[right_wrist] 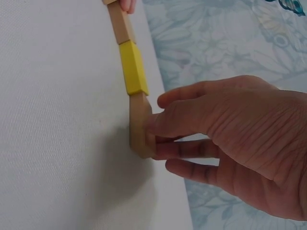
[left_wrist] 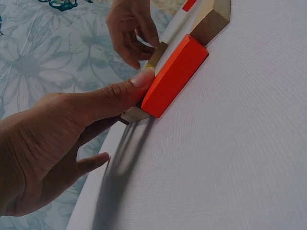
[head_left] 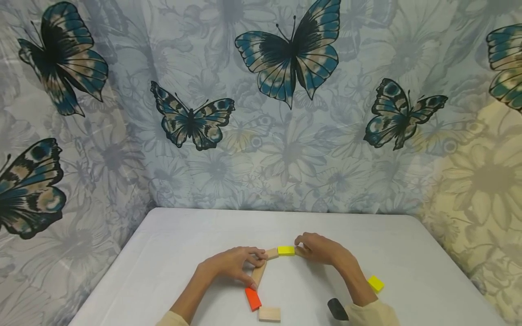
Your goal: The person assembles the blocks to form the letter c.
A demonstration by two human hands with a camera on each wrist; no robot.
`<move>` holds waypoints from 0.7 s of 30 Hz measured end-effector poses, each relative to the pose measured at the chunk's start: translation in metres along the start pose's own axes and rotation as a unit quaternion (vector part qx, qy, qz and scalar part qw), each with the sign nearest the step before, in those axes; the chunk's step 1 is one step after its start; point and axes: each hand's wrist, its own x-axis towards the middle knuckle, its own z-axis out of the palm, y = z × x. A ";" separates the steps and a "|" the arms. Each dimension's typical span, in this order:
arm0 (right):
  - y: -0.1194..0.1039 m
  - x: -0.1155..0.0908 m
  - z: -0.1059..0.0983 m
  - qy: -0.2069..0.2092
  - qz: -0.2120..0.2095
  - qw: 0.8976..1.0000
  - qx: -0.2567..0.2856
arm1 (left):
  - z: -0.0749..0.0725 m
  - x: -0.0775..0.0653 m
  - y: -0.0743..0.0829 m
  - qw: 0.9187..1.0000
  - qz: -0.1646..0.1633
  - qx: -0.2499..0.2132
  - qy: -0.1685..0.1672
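Observation:
A curved row of blocks lies on the white table. My left hand spans a long plain wooden block, thumb at its near end beside the red block and fingertips at its far end. The left wrist view shows the thumb against the end of the red block. With thumb and fingers, my right hand pinches a wooden block at the row's right end. That block touches a yellow block, followed by another wooden block.
A wooden block lies at the row's near end, by the red one. Beyond the right forearm sits a loose yellow block. A dark rounded thing shows beside the right sleeve. Butterfly-patterned cloth hangs behind the table.

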 end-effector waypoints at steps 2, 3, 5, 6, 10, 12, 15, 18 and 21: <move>0.000 -0.001 0.000 0.003 0.000 1.000 -0.001 | 0.000 0.000 -0.001 1.000 -0.003 -0.004 0.000; 0.000 -0.002 -0.001 0.005 0.003 1.000 0.000 | 0.000 0.000 -0.002 1.000 -0.004 -0.006 0.000; -0.001 -0.004 -0.002 0.008 0.009 1.000 0.000 | 0.000 0.001 -0.003 1.000 -0.003 -0.006 0.001; -0.001 -0.005 -0.003 0.011 0.011 1.000 -0.001 | 0.000 0.001 -0.003 1.000 -0.003 -0.006 0.001; -0.001 -0.012 -0.007 0.021 0.009 1.000 -0.011 | 0.000 0.001 -0.002 1.000 0.003 -0.004 0.002; -0.001 -0.016 -0.010 0.026 0.002 0.999 -0.020 | 0.000 0.001 -0.002 1.000 0.004 -0.003 0.003; -0.001 -0.022 -0.013 0.021 0.009 0.999 -0.023 | -0.001 0.000 -0.002 1.000 0.008 0.002 0.003; -0.001 -0.031 -0.018 0.006 0.027 1.000 -0.010 | -0.001 0.000 -0.002 1.000 0.009 0.001 0.004; -0.002 -0.040 -0.022 -0.005 0.040 0.999 0.005 | 0.000 0.000 -0.002 1.000 0.007 -0.004 0.001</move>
